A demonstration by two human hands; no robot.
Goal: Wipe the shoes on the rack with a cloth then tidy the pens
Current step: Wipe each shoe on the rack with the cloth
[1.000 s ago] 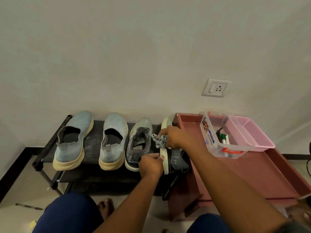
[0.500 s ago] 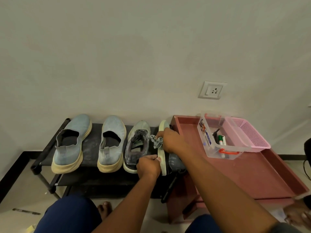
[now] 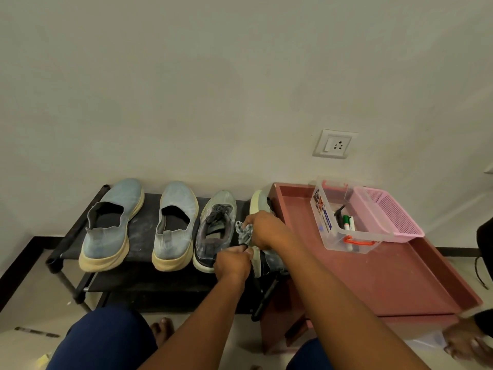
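**Shoes: last one on the rack under the cloth, pens untouched**

Shoes stand four in a row on the black rack (image 3: 138,228), and the head view is all I have. My right hand (image 3: 269,231) is closed around the bunched grey cloth (image 3: 244,233), pressing it against the rightmost shoe (image 3: 257,206), which is tipped on its side with the pale sole edge facing me. My left hand (image 3: 232,263) is curled shut at that shoe's heel end, steadying it; exactly what the fingers pinch there I cannot tell.

The laced grey shoe (image 3: 216,231) sits just beside my hands, and the two blue slip-ons (image 3: 109,225) (image 3: 174,225) stand further left. Whether those three are already wiped I cannot judge from here; I'd guess the wiping is on its final shoe.

Tidying is not yet begun, I judge: the pens (image 3: 346,222) lie loose in the clear box (image 3: 344,236) on the reddish tray (image 3: 386,276), next to the pink basket (image 3: 392,217).
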